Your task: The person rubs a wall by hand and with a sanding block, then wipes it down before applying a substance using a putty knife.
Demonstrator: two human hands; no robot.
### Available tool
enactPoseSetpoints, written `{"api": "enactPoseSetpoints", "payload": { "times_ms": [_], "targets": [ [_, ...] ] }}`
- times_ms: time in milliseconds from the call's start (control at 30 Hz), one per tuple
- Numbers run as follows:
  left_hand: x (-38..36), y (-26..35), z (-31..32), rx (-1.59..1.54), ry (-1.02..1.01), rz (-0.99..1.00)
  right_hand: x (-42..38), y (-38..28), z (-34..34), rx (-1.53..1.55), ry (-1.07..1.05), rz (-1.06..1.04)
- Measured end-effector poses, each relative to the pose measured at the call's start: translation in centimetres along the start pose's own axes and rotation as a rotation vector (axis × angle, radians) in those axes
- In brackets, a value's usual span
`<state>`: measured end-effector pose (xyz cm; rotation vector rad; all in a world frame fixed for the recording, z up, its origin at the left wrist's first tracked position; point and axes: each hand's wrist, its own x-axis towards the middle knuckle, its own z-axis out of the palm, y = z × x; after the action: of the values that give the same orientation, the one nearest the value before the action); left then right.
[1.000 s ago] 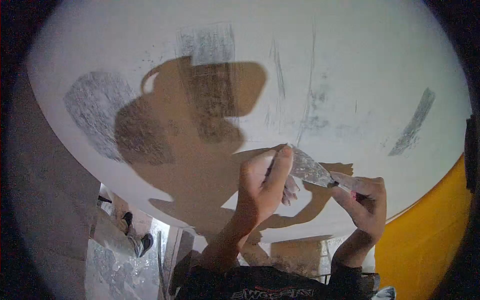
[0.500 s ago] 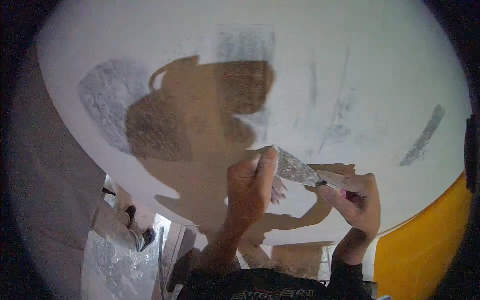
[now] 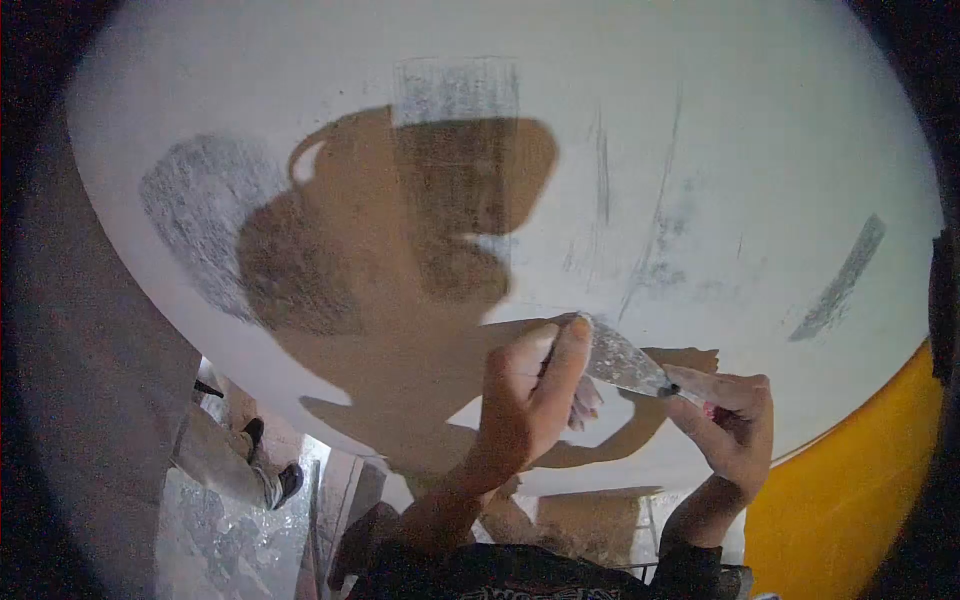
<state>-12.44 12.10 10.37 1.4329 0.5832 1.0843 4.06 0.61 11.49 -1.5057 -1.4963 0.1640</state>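
A putty knife (image 3: 628, 362) with a smeared metal blade slants between my two hands, in front of a large white curved surface (image 3: 800, 120). My right hand (image 3: 735, 420) is closed round its handle, of which a pinkish bit shows between the fingers. My left hand (image 3: 535, 390) pinches the wide end of the blade, thumb on top. Its other fingers curl below and are partly hidden. Grey patches mark the white surface: a rounded one (image 3: 205, 205) on the left, an upright strip (image 3: 455, 90) near the middle and a slanted streak (image 3: 845, 275) on the right.
Shadows of my head and arms fall across the surface. A yellow panel (image 3: 840, 500) stands at lower right. Another person's legs (image 3: 225, 460) and dark shoes show at lower left, by a shiny grey sheet (image 3: 225, 530) on the floor.
Both hands and the putty knife have shifted a little right and down in view. The marks on the white surface sit slightly differently, as my view has moved. The grip looks the same.
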Motion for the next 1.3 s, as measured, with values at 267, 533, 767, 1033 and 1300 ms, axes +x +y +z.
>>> {"api": "enactPoseSetpoints", "payload": {
  "times_ms": [267,533,767,1033,1300],
  "targets": [
    [0.1,-0.2,1.2,-0.063,-0.115,0.065,-1.3,-0.6,-1.8,0.016,0.072,0.252],
    [-0.4,1.0,-4.5,0.051,0.143,0.02,2.5,-2.0,4.1,0.001,-0.067,-0.09],
    [-0.4,1.0,-5.8,0.144,0.186,0.007,3.4,-2.5,4.6,0.061,-0.121,-0.145],
    [0.2,-0.3,-0.4,-0.025,-0.006,-0.029,0.5,-0.2,0.0,0.013,0.025,-0.012],
    [0.4,-0.5,1.0,-0.082,-0.166,0.017,-1.4,0.0,-1.0,0.05,0.131,0.18]
  ]
}}
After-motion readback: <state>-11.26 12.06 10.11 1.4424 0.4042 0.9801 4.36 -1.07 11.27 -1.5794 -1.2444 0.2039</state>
